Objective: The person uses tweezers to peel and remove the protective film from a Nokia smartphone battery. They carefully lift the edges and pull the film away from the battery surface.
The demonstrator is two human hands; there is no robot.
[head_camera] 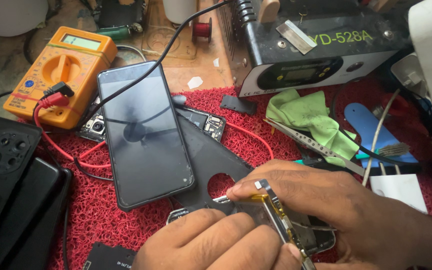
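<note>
Both hands are low in the view, working close together over the red mat (pixel 256 145). The right hand (pixel 326 200) comes in from the right, its forefinger pressing down on the top end of a thin flex strip (pixel 278 215) with gold contacts and a small metal tab. The left hand (pixel 216 242) sits just below and to the left, fingers curled and bearing down on the opened phone body (pixel 321 240) beneath; whether it pinches anything cannot be told, as the fingertips are hidden.

Judging by the grip, the strip wants light, even pressure: the right forefinger steadying the end, the left holding the body still so nothing twists. Bending the strip sharply would likely crease it.

Just beyond the left hand's knuckles lies a black back plate (pixel 206 155) with a round hole, and touching it, farther up and left, a dark smartphone (pixel 143 135), screen up and cable attached. Well beyond that, a orange multimeter (pixel 61 75) with red and black leads. Beyond the right hand sit metal tweezers (pixel 311 145) across a green cloth (pixel 311 117), near enough for fine work, with a black bench heater unit (pixel 316 55) behind.
</note>
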